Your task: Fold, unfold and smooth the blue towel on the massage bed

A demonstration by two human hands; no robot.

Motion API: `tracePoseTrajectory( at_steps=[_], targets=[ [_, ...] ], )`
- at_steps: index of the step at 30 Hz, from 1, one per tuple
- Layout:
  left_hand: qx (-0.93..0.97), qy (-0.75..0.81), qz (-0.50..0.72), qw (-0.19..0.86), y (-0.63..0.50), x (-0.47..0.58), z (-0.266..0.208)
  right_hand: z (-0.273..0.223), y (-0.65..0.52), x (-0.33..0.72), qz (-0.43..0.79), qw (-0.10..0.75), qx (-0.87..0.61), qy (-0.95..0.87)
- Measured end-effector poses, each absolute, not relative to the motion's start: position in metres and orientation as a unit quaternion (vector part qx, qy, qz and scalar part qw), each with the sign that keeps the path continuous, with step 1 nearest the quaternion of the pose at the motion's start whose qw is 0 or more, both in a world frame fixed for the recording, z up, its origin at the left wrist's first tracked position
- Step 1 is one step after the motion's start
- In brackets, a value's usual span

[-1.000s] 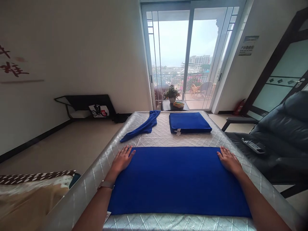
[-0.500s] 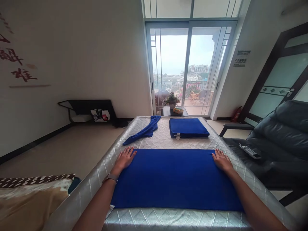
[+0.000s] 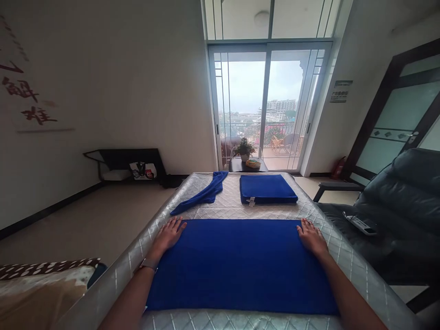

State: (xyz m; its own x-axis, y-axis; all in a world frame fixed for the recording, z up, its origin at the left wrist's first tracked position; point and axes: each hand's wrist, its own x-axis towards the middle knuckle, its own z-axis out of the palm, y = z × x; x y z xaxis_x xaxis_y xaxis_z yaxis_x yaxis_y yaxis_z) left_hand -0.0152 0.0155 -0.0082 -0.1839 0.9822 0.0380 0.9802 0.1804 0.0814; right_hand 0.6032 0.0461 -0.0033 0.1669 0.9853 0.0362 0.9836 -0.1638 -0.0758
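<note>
A blue cloth [image 3: 240, 266] is spread flat on the shiny silver cover [image 3: 223, 321], and its far corners are touched by the left hand [image 3: 169, 234] and right hand [image 3: 312, 237], both laid open.

Quilted mattress [image 3: 227, 213] w/ flat blue cloth [image 3: 240, 266]; folded stack [image 3: 268, 188] & rumpled cloth [image 3: 206, 191] behind.

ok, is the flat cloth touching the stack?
Apart: the head view shows a strip of silver cover between the flat cloth and the stack.
</note>
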Motion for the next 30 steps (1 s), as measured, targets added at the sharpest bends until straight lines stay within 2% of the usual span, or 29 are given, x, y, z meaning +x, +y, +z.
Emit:
tracePoseTrajectory(
  at_steps=[4,9,14,18,22,30],
  targets=[
    [0.629,0.777,0.022,0.013,0.011,-0.010,0.004,-0.001,0.045,0.601,0.014,0.039,-0.765,-0.643],
    [0.683,0.725,0.061,-0.064,0.013,0.058,0.025,0.001,0.043,0.600,0.015,0.036,-0.765,-0.643],
    [0.808,0.583,0.082,-0.002,0.015,0.187,0.028,0.004,0.042,0.599,0.018,0.038,-0.762,-0.646],
    [0.828,0.551,0.093,0.037,0.018,0.238,0.015,0.003,0.042,0.600,0.012,0.036,-0.760,-0.649],
    [0.795,0.599,0.081,0.056,0.022,0.210,0.006,-0.002,0.044,0.603,0.011,0.041,-0.761,-0.648],
    [0.678,0.732,0.050,0.042,0.011,0.049,0.008,-0.006,0.048,0.606,0.008,0.048,-0.758,-0.650]
  ],
)
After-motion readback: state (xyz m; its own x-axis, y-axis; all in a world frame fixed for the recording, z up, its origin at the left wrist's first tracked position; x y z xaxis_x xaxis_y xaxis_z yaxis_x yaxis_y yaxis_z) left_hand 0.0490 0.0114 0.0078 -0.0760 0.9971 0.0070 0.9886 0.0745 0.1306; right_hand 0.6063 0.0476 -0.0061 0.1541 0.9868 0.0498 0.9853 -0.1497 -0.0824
